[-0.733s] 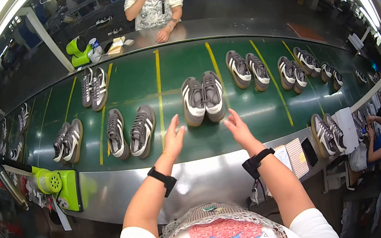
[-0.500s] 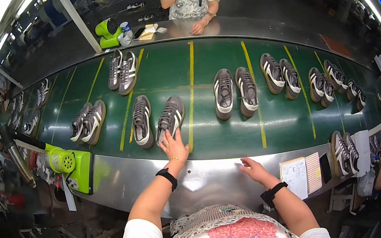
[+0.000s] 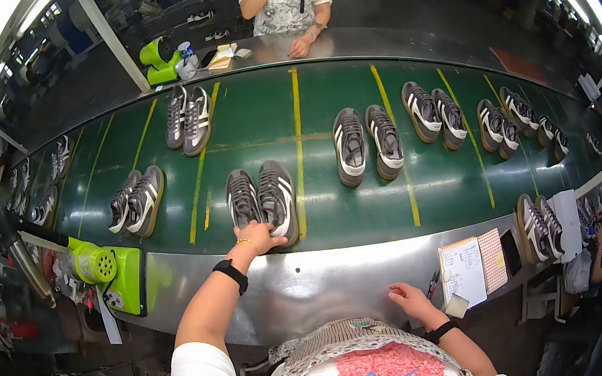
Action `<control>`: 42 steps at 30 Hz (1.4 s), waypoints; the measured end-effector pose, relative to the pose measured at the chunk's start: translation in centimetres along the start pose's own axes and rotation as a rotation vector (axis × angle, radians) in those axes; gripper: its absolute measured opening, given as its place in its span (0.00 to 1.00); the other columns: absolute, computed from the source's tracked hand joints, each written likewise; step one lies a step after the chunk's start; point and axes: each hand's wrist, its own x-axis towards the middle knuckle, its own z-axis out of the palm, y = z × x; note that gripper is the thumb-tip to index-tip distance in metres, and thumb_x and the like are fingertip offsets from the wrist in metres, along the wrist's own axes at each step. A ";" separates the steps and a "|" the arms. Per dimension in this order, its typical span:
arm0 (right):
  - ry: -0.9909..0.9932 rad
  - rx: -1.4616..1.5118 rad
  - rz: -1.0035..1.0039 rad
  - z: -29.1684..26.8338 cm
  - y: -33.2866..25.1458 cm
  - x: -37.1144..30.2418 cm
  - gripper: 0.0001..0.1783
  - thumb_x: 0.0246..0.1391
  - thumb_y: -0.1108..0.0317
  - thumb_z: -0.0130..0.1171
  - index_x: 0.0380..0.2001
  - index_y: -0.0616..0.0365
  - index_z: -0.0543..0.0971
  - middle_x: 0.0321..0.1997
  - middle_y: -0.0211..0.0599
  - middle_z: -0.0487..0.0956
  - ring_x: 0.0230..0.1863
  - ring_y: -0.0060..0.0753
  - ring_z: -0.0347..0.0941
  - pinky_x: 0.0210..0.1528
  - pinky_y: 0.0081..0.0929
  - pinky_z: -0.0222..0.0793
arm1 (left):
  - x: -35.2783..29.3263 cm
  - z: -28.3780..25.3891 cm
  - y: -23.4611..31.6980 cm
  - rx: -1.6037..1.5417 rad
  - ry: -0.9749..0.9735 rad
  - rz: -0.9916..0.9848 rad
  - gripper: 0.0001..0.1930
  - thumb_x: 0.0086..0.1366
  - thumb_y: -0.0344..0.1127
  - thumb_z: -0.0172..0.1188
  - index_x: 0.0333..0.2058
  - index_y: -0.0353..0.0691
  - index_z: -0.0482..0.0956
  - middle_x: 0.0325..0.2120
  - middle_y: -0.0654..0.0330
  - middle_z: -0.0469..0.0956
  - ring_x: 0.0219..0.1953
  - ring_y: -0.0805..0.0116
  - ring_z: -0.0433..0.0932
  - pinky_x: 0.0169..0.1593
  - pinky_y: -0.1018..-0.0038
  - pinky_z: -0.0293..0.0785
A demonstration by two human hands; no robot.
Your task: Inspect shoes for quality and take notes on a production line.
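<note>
Grey pair of shoes [image 3: 276, 191] at the near edge of the green belt [image 3: 351, 219], left of centre from where I watch; my left hand [image 3: 256, 236] is right at the heels, fingers touching there, partly hidden, can't tell if they pinch or just push. My right hand [image 3: 412, 303] is empty, fingers loosely bent and apart, above the steel surface [image 3: 343, 277], just left of the notebook [image 3: 463, 273]. Versus half a second ago: shoes stood apart with my left hand on the right one only, now side by side; right hand drawn back from the belt's near edge. Toes point to the far edge, long axis running across the belt
</note>
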 end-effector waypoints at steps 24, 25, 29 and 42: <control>-0.053 0.861 0.100 5.4 -3.6 6.1 0.28 0.43 0.81 0.40 0.52 0.65 0.62 0.46 0.45 0.72 0.45 0.37 0.72 0.47 0.29 0.68 | -11.3 10.5 2.6 -1.913 -0.180 -0.206 0.22 0.52 0.22 0.46 0.49 0.32 0.65 0.41 0.52 0.73 0.38 0.60 0.76 0.42 0.68 0.74; -0.047 0.887 0.084 5.4 -3.3 6.4 0.25 0.46 0.80 0.40 0.51 0.67 0.64 0.48 0.46 0.72 0.48 0.37 0.71 0.49 0.30 0.68 | -11.8 10.3 2.5 -2.030 -0.228 -0.147 0.21 0.54 0.23 0.47 0.49 0.31 0.65 0.42 0.52 0.73 0.38 0.60 0.77 0.43 0.68 0.75; -0.151 0.986 0.026 4.9 -4.7 5.2 0.21 0.55 0.70 0.46 0.53 0.64 0.64 0.49 0.44 0.73 0.44 0.35 0.74 0.46 0.31 0.71 | -13.6 9.1 3.5 -2.226 -0.314 -0.084 0.19 0.65 0.35 0.46 0.51 0.32 0.64 0.44 0.51 0.72 0.42 0.63 0.76 0.44 0.69 0.75; -0.188 0.905 -0.004 3.4 -8.6 3.5 0.23 0.53 0.72 0.50 0.54 0.66 0.64 0.51 0.42 0.70 0.49 0.33 0.70 0.49 0.27 0.68 | -12.6 8.3 5.4 -2.258 -0.432 0.008 0.21 0.63 0.31 0.49 0.54 0.34 0.62 0.48 0.53 0.71 0.45 0.63 0.75 0.47 0.70 0.74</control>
